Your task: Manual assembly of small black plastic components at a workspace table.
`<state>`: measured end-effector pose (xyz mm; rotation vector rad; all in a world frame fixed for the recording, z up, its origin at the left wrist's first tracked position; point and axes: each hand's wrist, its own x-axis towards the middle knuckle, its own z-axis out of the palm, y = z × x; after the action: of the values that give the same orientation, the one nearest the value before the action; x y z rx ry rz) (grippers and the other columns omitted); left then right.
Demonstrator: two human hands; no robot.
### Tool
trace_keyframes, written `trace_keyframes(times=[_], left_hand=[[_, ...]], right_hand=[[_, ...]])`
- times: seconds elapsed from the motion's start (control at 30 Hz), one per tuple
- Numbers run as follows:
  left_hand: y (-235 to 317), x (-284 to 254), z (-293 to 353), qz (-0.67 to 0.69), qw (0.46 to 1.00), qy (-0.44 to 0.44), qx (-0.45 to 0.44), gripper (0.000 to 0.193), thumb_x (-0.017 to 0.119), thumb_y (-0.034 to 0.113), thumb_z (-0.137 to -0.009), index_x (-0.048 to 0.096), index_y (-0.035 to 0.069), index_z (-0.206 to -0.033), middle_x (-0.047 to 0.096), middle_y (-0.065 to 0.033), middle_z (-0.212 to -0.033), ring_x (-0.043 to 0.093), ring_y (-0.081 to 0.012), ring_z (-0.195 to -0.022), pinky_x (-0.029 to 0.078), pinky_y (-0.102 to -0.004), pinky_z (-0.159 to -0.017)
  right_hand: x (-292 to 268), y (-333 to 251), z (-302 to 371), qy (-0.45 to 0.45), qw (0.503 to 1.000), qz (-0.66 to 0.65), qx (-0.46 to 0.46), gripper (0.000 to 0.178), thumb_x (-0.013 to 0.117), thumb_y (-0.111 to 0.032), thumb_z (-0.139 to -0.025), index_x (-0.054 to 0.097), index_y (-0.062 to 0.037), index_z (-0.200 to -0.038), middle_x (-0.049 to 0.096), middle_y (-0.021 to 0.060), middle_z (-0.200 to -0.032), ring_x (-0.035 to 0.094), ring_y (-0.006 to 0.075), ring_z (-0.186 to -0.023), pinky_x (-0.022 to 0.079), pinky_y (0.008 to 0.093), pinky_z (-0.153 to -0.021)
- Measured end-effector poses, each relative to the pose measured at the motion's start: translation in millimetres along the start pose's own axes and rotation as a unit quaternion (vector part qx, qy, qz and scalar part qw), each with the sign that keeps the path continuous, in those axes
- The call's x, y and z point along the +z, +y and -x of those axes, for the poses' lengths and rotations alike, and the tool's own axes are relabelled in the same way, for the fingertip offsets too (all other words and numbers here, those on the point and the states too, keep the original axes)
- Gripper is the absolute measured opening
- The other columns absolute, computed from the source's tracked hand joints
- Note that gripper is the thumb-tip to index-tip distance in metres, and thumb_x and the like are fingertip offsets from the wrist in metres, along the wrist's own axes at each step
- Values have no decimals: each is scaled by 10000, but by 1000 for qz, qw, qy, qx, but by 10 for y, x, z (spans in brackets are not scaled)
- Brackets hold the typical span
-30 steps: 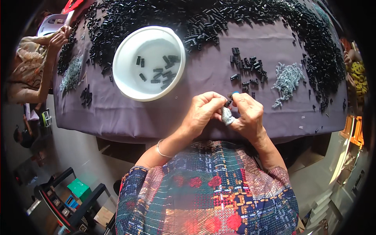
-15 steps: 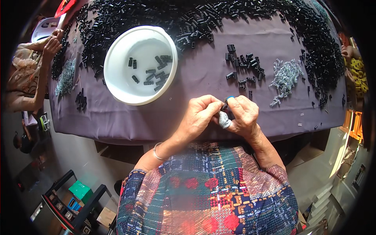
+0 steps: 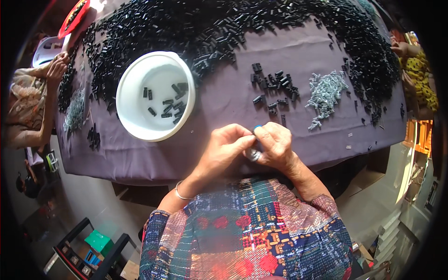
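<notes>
Close to the table's near edge, my left hand (image 3: 226,147) and my right hand (image 3: 276,147) meet with their fingertips together. Both are closed around a small black plastic piece (image 3: 254,134), mostly hidden by the fingers. A bit of blue (image 3: 257,126) shows at my right thumb and index finger; its kind is unclear. A silvery-white wrapping (image 3: 253,154) sits beneath the fingers, seemingly around a right finger. Beyond my hands lies a loose group of black plastic pieces (image 3: 280,80). Right of it is a heap of small silvery pieces (image 3: 327,93), perhaps screws.
A white basin (image 3: 122,100) holding several black pieces stands to my left. Large heaps of black pieces (image 3: 158,29) cover the far table. Another person's hands (image 3: 57,67) are at the left edge; a person in yellow (image 3: 417,88) sits at right. Purple-grey cloth (image 3: 140,161) covers the table.
The view has shifted a little, so the table things sit slightly more to the left. My hands remain together, and the black piece between them is now more hidden.
</notes>
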<state>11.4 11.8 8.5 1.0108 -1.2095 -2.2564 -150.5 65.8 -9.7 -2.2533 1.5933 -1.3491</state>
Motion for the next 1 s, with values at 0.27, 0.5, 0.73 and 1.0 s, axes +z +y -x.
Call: trace_keyframes(times=[0.27, 0.5, 0.73, 1.0], left_hand=[[565, -94, 498, -272, 836, 274, 389, 114, 631, -78, -795, 616, -37, -900, 656, -149, -894, 634, -191, -809, 511, -284, -727], [991, -619, 372, -556, 665, 380, 322, 144, 729, 44, -773, 678, 30, -906, 667, -113, -902, 636, -252, -843, 495, -333, -750], [811, -267, 240, -558, 648, 314, 411, 315, 761, 0, -678, 658, 50, -970, 631, -133, -963, 596, -306, -890, 496, -391, -779], [246, -29, -247, -485, 785, 167, 348, 298, 705, 25, -720, 593, 15, -996, 580, -161, -973, 586, -335, -894, 495, -395, -752]], right_hand=[[-393, 212, 40, 45, 988, 75, 129, 267, 693, 13, -654, 605, 25, -905, 573, 135, -823, 579, 300, -726, 492, 378, -609], [-380, 333, -279, -23, 985, 133, 109, 212, 681, -79, -687, 621, -57, -889, 526, 73, -851, 542, 250, -807, 420, 369, -709], [-107, 358, -311, -86, 973, 186, 108, 162, 698, -139, -718, 566, -93, -801, 509, 59, -806, 537, 239, -797, 400, 383, -689], [-281, 529, -503, -39, 972, 202, 117, 300, 644, -61, -660, 614, -66, -959, 551, 81, -942, 542, 278, -894, 429, 396, -749]])
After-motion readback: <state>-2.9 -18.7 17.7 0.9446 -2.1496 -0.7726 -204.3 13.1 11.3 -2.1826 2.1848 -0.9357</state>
